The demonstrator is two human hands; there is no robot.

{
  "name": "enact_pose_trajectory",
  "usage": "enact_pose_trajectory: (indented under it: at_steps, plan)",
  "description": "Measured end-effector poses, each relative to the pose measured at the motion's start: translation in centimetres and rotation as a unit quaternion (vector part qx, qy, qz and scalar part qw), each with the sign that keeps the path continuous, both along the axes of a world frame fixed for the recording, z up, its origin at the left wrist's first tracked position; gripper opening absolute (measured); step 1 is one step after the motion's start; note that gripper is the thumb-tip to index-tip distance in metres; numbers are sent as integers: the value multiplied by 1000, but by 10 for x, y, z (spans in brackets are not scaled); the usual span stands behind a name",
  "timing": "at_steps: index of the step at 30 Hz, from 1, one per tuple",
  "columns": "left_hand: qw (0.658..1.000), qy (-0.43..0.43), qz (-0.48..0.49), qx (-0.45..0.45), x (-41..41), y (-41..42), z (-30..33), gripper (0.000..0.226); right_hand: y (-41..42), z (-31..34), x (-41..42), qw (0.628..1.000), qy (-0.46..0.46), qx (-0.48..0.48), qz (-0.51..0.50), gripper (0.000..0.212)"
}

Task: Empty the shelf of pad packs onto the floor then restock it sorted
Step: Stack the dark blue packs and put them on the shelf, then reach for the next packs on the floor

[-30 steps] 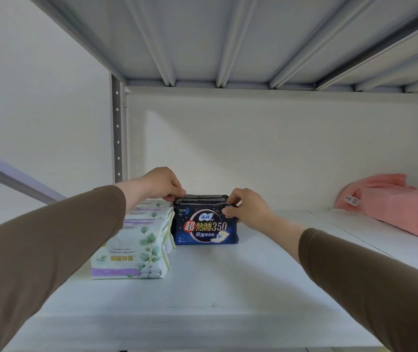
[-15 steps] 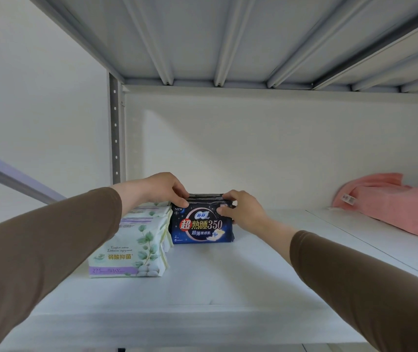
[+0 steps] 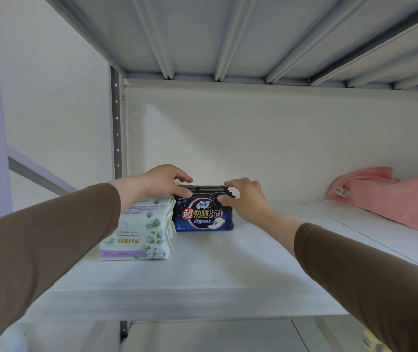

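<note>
Several dark blue pad packs [image 3: 202, 215] stand upright in a row, front to back, on the white shelf board [image 3: 228, 262]. My left hand [image 3: 161, 181] reaches over their top left corner, thumb on the front pack and fingers above the top edges. My right hand [image 3: 247, 198] pinches the top right corner, thumb on the front face and fingers over the tops. Touching the blue packs on their left is a stack of white pad packs with green leaves [image 3: 136, 235], lying under my left wrist.
Folded pink cloth [image 3: 393, 199] with a white tag lies at the shelf's right end. The underside of the shelf above [image 3: 215, 34] hangs low overhead. A perforated grey upright [image 3: 116, 123] marks the shelf's back left corner. Bare board stretches right of the blue packs.
Both hands stay on the blue packs' top corners. My left fingers have straightened a little above the tops. The packs have not visibly shifted.
</note>
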State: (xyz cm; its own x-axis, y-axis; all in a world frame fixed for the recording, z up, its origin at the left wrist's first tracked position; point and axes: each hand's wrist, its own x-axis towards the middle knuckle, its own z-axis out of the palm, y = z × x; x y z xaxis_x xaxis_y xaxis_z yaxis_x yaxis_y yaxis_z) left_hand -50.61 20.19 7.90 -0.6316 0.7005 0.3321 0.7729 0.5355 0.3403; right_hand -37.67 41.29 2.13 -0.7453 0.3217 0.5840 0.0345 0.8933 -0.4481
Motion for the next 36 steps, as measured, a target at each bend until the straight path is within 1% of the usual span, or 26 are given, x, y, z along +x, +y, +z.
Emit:
enact_pose_trajectory:
  at_steps: [10,14,18,22,24,28,32,36]
  plan:
    - [996,61,-25,67,52,-29,-11,51,-32,-3,48,998,47,37,-15,49]
    - [992,106,-17,63,95,-38,-18,53,-45,-5,81,997,55,55,4,48]
    - [989,125,-4,76,149,-49,-34,55,-54,-14,128,996,64,62,27,46]
    - [986,136,12,99,207,-62,-62,58,-62,-39,183,993,67,83,48,48]
    - [985,134,17,107,231,-69,-83,60,-68,-54,206,992,68,86,60,47]
    - [990,94,24,100,269,-90,-127,63,-85,-90,240,992,60,86,76,46]
    - [994,74,35,77,292,-114,-171,64,-105,-132,261,990,53,86,94,47]
    - [996,37,38,68,309,-142,-222,64,-131,-182,271,991,22,71,109,47]
